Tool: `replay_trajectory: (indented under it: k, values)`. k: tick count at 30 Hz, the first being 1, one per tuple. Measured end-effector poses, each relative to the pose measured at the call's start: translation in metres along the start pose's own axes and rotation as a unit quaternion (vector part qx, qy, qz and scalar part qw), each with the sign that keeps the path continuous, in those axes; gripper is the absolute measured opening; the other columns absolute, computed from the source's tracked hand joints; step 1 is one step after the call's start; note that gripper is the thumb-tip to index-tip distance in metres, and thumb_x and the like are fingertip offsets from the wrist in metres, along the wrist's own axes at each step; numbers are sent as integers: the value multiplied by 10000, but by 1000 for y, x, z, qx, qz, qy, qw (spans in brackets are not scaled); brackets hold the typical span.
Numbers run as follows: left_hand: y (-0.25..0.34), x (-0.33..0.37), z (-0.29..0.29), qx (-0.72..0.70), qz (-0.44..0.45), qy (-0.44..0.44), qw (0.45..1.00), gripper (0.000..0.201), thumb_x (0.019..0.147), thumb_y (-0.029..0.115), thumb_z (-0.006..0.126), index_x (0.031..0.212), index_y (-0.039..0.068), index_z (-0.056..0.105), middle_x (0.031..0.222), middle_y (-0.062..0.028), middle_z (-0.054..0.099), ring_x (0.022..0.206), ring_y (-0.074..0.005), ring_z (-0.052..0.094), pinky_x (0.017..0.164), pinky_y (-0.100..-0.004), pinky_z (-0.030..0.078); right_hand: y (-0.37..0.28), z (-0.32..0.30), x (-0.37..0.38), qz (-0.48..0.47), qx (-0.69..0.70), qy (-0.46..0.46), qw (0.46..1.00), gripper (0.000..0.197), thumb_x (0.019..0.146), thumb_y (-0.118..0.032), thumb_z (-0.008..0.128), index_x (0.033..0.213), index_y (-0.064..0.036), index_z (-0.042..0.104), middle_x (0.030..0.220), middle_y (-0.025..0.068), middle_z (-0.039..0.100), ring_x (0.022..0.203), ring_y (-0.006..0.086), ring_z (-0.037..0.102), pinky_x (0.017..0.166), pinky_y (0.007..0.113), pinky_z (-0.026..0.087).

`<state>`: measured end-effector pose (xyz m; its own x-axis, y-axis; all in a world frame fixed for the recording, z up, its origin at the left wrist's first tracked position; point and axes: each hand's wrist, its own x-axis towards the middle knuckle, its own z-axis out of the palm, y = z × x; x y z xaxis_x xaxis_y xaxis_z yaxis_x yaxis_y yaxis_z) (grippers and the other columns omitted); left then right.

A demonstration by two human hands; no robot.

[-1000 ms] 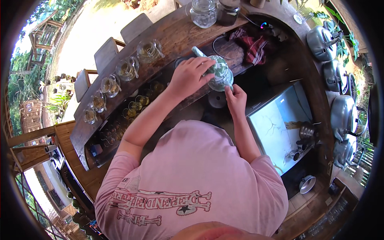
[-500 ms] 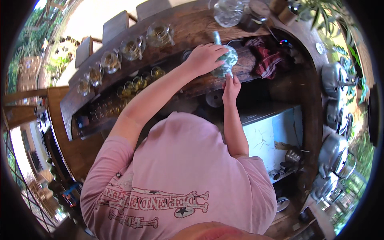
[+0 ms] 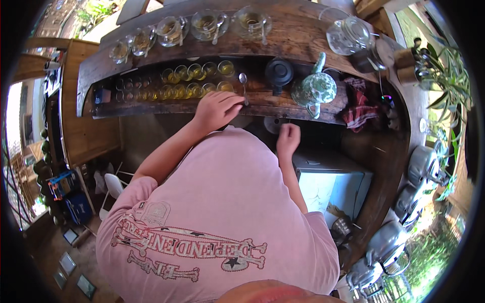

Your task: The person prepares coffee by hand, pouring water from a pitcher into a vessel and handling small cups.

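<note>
A green-and-white mottled teapot (image 3: pixel 318 88) stands on the lower wooden shelf, its spout toward the counter and its handle toward me; neither hand is on it. My left hand (image 3: pixel 216 110) hovers at the shelf's front edge, fingers bent and a little apart from the thumb. Close beside its fingertips lies a metal spoon (image 3: pixel 243 79), bowl pointing away; whether they touch it I cannot tell. In front of the shelf, my right hand (image 3: pixel 288 139) is curled into a loose fist with nothing visible in it. Small glasses of yellow liquid (image 3: pixel 193 91) stand in rows left of the spoon.
Several glass cups on saucers with spoons (image 3: pixel 207 25) line the upper counter (image 3: pixel 288 33). A dark round container (image 3: pixel 279 73) sits between spoon and teapot. A red checked cloth (image 3: pixel 357 108) lies right of the teapot, below a glass jar (image 3: pixel 348 36). Metal kettles (image 3: pixel 386 240) stand far right.
Both hands have let go of the teapot, which now stands on the shelf. My left hand has moved left to the spoon; my right has drawn back toward me. The view has shifted left.
</note>
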<state>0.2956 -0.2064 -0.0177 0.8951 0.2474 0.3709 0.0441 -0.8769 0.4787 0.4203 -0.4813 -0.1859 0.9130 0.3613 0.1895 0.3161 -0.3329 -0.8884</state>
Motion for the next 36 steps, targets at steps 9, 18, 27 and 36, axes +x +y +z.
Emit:
replay_trajectory:
  k: [9, 18, 27, 36]
  values:
    - [-36, -104, -43, 109, -173, -6, 979, 218, 928, 225, 805, 1121, 124, 793, 1082, -48, 789, 972, -261, 754, 862, -410, 562, -38, 138, 74, -198, -236, -235, 922, 366, 972, -271, 734, 1251, -45, 663, 1176, 208, 715, 1100, 427, 688, 993, 551, 562]
    - [-89, -142, -104, 154, -241, 59, 956, 207, 931, 235, 795, 1119, 149, 789, 1054, -17, 779, 976, -241, 747, 846, -403, 542, -55, 174, 99, -138, -353, -267, 886, 212, 954, -261, 710, 1032, -66, 736, 1019, 242, 775, 985, 463, 754, 908, 559, 601]
    - [-200, -206, -187, 146, -251, 88, 953, 211, 941, 205, 793, 1137, 126, 791, 1080, -29, 786, 998, -241, 748, 874, -405, 546, -40, 191, 89, -36, -452, -211, 866, 242, 931, -274, 735, 1058, -68, 731, 1001, 235, 789, 997, 449, 768, 879, 579, 609]
    - [-293, -261, -248, 108, -226, 58, 966, 222, 930, 221, 803, 1138, 146, 789, 1076, -16, 775, 1001, -240, 726, 883, -407, 540, -23, 179, 98, 17, -458, -212, 863, 508, 898, -487, 781, 1246, -118, 751, 1098, 223, 793, 1063, 457, 751, 935, 566, 598]
